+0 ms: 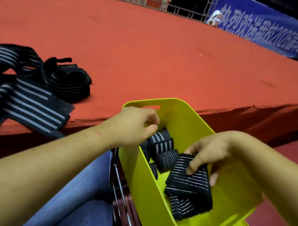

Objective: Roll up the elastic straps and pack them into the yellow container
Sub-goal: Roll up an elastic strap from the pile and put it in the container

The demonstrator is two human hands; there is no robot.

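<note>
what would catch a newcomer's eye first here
The bright yellow plastic container at lower right stands out, with rolled black grey-striped elastic straps inside and the right hand gripping another roll over it. Next comes the tangle of unrolled black striped straps lying at left on the red carpeted platform.

the container (152, 198) sits just before the platform's (151, 56) near edge, right of the person's leg (81, 189). inside it, rolled straps (161, 144) lie at its far end. the right hand (207, 154) holds another roll (188, 182) inside its middle. the left hand (133, 126) is over its left rim. loose straps (32, 101) lie on the platform, well left of the container. a banner (268, 33) stands far behind it.
</note>
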